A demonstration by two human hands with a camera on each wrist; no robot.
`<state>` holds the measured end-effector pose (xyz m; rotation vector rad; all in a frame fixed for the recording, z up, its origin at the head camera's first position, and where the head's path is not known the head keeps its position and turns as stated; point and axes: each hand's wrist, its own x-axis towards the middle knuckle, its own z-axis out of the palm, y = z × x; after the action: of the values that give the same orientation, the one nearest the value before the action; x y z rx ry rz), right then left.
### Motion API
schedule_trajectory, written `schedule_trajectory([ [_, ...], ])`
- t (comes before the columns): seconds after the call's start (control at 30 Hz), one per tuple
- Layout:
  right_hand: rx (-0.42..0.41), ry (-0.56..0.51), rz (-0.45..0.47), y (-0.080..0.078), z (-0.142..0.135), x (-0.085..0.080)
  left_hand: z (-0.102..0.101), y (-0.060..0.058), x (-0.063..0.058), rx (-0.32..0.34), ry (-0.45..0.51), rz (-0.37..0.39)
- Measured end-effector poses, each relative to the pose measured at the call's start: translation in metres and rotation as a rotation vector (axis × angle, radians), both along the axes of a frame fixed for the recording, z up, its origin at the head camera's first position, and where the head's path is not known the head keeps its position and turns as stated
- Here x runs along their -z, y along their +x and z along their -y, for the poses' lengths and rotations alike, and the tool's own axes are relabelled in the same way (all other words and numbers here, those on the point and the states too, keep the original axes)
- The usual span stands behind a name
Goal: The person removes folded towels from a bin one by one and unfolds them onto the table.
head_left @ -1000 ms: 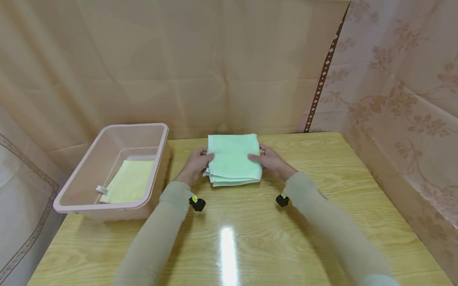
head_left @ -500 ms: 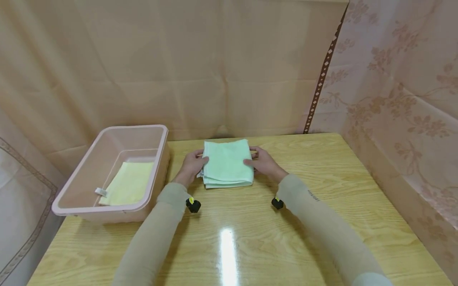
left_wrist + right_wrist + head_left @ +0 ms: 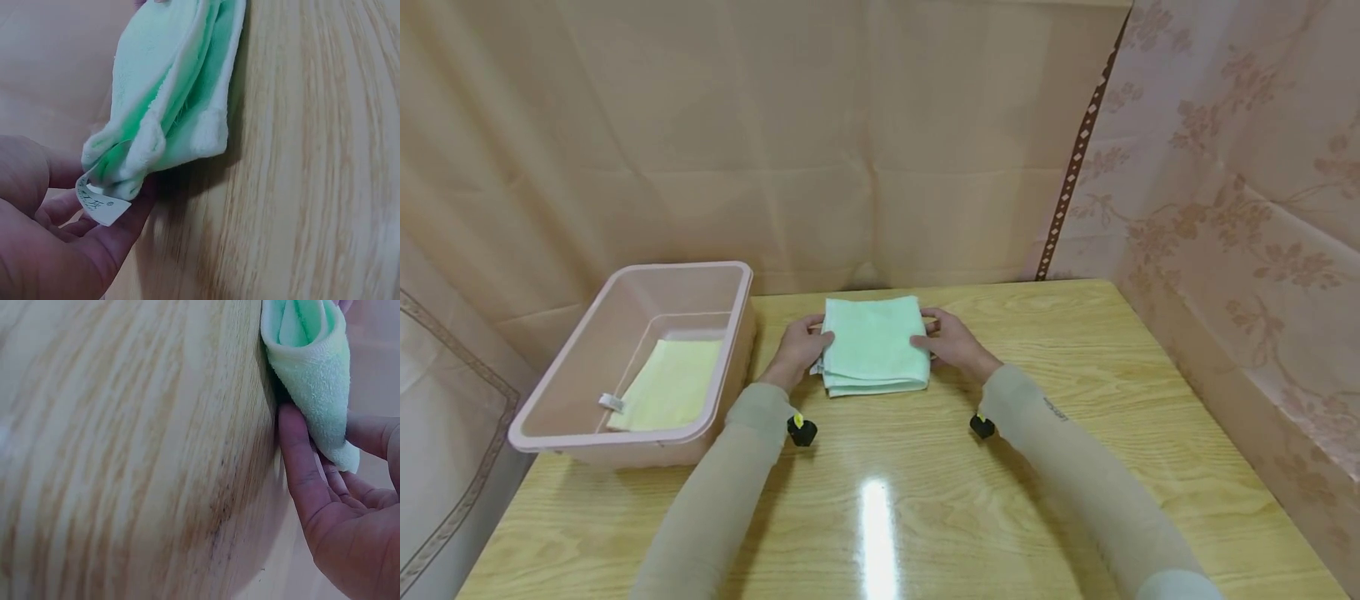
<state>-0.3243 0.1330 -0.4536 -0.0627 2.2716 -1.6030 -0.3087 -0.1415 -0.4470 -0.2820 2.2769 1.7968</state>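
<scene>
Just to the right of the pink basin [image 3: 688, 287], a folded green towel [image 3: 876, 342] sits low at the wooden table [image 3: 1075, 350], gripped from both sides. The left hand [image 3: 796, 350], the one nearer the basin, pinches the towel's edge on that side, thumb on top and fingers beneath. The right hand [image 3: 958, 343], farther from the basin, pinches the opposite edge in the same way. A printed white label [image 3: 103, 209] pokes out of the towel's basin-side edge, close against the left hand. Several layers show in the towel's folds; whether its whole underside touches the table I cannot tell. Inside the basin, toward its right side, lies a flat yellow cloth [image 3: 673, 385], with a small white tag [image 3: 612, 402] at its left edge. Behind the basin hangs a beige curtain [image 3: 775, 142].
</scene>
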Motion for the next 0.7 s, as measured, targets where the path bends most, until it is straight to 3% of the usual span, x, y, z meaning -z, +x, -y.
schedule_trajectory([
  [0.13,-0.019,0.047,-0.034,0.0002,0.0008,-0.0009,0.0029,-0.0009,0.0006,0.031,-0.098,-0.024],
  [0.27,-0.084,0.200,-0.126,0.0002,0.0006,-0.0020,0.0062,-0.0007,0.0001,0.053,-0.242,-0.049],
  [0.43,-0.236,0.484,-0.366,0.0003,-0.0010,-0.0033,0.0080,0.0031,-0.0015,0.066,-0.305,-0.064],
  [0.57,-0.381,0.600,-0.520,0.0010,-0.0031,-0.0053,0.0066,0.0066,-0.0020,0.091,-0.334,-0.094],
  [0.63,-0.465,0.620,-0.543,0.0019,-0.0047,-0.0065,0.0053,0.0070,-0.0008,0.104,-0.347,-0.117],
  [0.7,-0.542,0.613,-0.510,0.0034,-0.0068,-0.0077,0.0041,0.0068,0.0014,0.112,-0.365,-0.137],
])
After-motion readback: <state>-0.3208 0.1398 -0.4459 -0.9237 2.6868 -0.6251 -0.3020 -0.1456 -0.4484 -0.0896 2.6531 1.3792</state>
